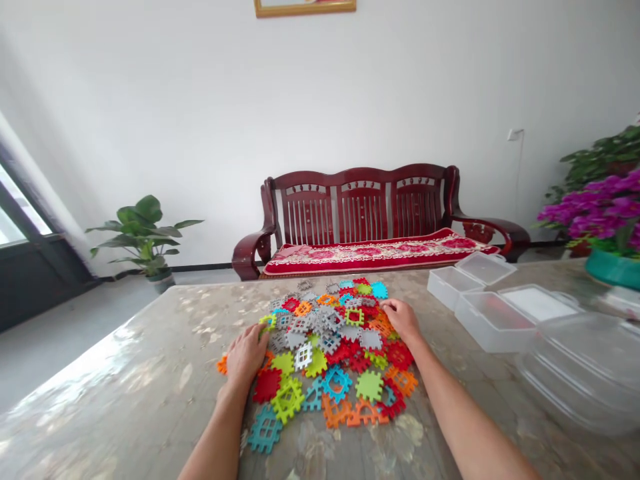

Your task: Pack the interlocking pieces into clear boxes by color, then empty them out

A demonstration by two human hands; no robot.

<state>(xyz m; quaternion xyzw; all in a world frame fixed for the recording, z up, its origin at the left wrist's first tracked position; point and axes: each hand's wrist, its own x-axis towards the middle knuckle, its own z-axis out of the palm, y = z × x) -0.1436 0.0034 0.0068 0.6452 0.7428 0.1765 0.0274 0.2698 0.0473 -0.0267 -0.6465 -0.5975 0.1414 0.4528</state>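
Note:
A heap of interlocking plastic building tiles (327,323) with notched edges lies on the table, in grey, red, orange, lime green and blue. Several have window-like cutouts. My left hand (246,352) rests flat along the heap's left edge, fingers stretched toward a lime green tile (269,322). An orange tile (222,364) pokes out on that hand's outer side. At the right edge, my right hand (403,320) has its fingers curled and pressed together beside grey and orange tiles; whatever they may hold is hidden. A teal window tile (265,430) lies nearest me.
Clear plastic boxes (493,323) with raised lids stand on the right of the table (150,400), near a clear container (590,367). Purple flowers in a teal pot (613,268) are at far right. A wooden bench (360,207) stands behind the table, a potted plant (150,233) to the left.

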